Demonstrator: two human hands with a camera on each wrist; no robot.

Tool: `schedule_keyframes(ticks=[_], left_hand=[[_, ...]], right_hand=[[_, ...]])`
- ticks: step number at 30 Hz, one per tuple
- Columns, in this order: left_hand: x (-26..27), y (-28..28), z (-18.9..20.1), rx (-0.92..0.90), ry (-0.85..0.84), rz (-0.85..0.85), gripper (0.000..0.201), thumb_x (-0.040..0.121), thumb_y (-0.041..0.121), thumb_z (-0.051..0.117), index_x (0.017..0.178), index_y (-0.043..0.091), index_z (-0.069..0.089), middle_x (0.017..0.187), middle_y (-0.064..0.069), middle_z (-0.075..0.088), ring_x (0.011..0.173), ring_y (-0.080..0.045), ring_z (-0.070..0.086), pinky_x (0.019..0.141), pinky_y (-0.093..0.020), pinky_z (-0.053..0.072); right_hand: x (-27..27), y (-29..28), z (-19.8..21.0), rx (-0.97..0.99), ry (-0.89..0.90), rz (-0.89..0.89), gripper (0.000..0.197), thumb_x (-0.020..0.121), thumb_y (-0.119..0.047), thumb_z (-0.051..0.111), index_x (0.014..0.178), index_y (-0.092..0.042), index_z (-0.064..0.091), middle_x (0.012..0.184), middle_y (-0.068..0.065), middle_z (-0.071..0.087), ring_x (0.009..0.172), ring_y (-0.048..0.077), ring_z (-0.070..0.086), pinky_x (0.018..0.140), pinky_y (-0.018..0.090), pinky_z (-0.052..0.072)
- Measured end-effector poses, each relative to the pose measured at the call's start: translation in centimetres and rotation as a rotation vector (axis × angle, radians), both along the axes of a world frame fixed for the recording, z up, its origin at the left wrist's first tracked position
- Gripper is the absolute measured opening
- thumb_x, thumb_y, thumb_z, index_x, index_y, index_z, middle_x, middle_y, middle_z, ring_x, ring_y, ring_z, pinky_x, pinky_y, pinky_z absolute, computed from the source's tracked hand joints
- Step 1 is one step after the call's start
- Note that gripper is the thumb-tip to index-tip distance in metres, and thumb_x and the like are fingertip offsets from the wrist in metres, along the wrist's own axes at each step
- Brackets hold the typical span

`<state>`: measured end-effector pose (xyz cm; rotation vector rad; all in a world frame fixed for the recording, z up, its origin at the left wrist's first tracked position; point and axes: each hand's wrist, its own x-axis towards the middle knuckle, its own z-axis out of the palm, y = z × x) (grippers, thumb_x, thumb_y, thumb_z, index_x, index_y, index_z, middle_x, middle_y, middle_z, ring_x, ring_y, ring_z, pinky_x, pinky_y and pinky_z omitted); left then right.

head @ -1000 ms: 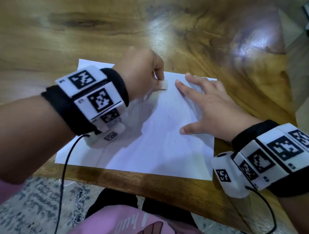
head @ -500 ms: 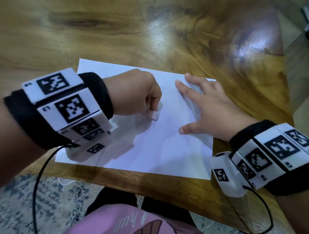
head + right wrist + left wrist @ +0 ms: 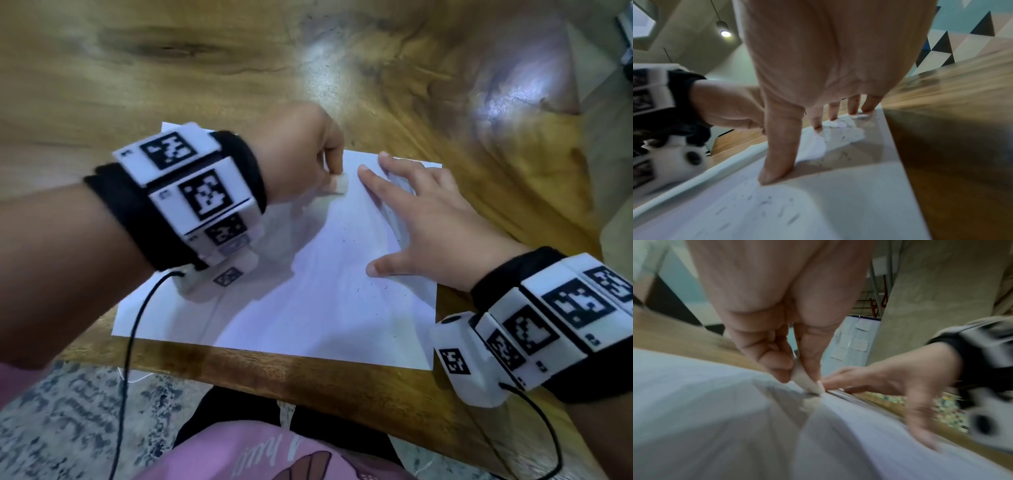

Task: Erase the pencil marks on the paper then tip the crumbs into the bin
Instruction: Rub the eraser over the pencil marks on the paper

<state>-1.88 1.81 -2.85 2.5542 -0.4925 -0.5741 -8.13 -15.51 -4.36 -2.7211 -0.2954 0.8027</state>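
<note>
Paper (image 3: 325, 308) lies flat at the bench (image 3: 205, 68) edge, right hand (image 3: 435, 226) splayed on it as an anchor while left hand (image 3: 301, 154) pinches the eraser (image 3: 805, 381) onto its far edge.

We see a white sheet of paper (image 3: 318, 308) flecked with dark crumbs (image 3: 380, 286), a whitish eraser (image 3: 805, 381), a golden-brown grained wooden table (image 3: 171, 68)
</note>
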Motion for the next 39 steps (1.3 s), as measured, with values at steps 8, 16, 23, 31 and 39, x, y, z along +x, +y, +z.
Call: schedule_keyframes(ticks=[8,16,23,31,39], left_hand=[[-1.8,0.3,-0.5,0.066,0.1,-0.241,0.01,0.068,0.021,0.073,0.078,0.019,0.071,0.066,0.005,0.062,0.067,-0.017,0.056,0.057,-0.008,0.034],[-2.2,1.0,-0.5,0.085,0.125,-0.282,0.009,0.066,0.024,0.073,0.072,0.018,0.069,0.066,0.004,0.063,0.065,-0.018,0.056,0.062,-0.02,0.042],[-0.4,-1.4,-0.7,-0.01,-0.052,-0.132,0.014,0.07,0.025,0.073,0.081,0.017,0.07,0.057,0.012,0.048,0.06,-0.015,0.049,0.055,-0.023,0.032],[-0.9,-1.4,-0.6,0.047,-0.046,-0.237,0.015,0.073,0.021,0.068,0.087,0.018,0.07,0.077,0.002,0.059,0.073,-0.018,0.051,0.061,-0.024,0.028],[-3.2,-0.3,-1.0,0.021,0.056,-0.362,0.01,0.072,0.026,0.07,0.08,0.018,0.07,0.072,0.005,0.059,0.071,-0.016,0.053,0.065,-0.021,0.034]], right_hand=[[0.1,-0.1,-0.1,-0.011,0.0,0.004,0.112,0.061,-0.05,0.077,0.144,-0.044,0.003,0.152,-0.021,-0.006,0.131,0.002,-0.001,0.111,0.027,0.014],[0.1,-0.1,-0.1,0.001,0.004,0.0,0.111,0.062,-0.049,0.078,0.145,-0.044,0.004,0.152,-0.021,-0.005,0.13,0.002,0.0,0.111,0.028,0.014],[0.1,0.0,-0.2,-0.021,-0.005,0.013,0.112,0.061,-0.052,0.077,0.145,-0.044,0.003,0.153,-0.019,-0.005,0.13,0.005,0.001,0.11,0.03,0.015],[0.1,-0.1,-0.3,-0.006,-0.01,-0.004,0.113,0.059,-0.051,0.078,0.144,-0.045,0.005,0.152,-0.021,-0.004,0.125,-0.001,0.002,0.11,0.03,0.016],[0.1,0.0,-0.1,-0.013,-0.002,-0.009,0.113,0.059,-0.05,0.079,0.144,-0.044,0.006,0.152,-0.021,-0.005,0.131,0.004,0.001,0.113,0.032,0.016]])
